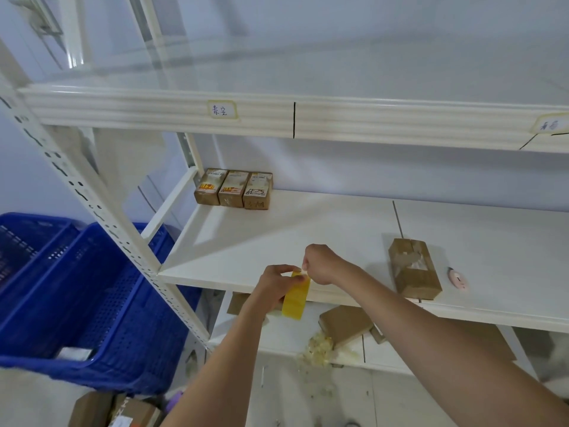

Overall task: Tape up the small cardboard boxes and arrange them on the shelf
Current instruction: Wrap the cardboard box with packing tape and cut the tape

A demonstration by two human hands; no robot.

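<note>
Hands meet just in front of the middle shelf (277, 235) of a white metal rack. The left hand (278, 280) is curled round a roll of yellow tape (296, 298), holding it edge-on to the camera, below the shelf's front lip. The right hand (323, 263) is closed in a pinch on the loose end of the tape at the top of the roll, its fingertips touching those of the left hand.

On the same shelf, at the back left corner, three small cardboard boxes (234, 188) stand in a tight row, touching one another, each with a printed label on top. To the right of the hands, another small cardboard box (414, 269) lies alone near the front edge, with clear tape across its top. Just beside it on the right lies a small pink object (458, 279), too small to identify.

On the shelf below, a flat brown box (345, 325) lies partly behind the right forearm, with a crumpled heap of tape scraps (318, 349) next to it. Blue plastic crates (92, 291) sit on the floor to the left of the rack. Handwritten labels (221, 110) are stuck on the front rail of the upper shelf.
</note>
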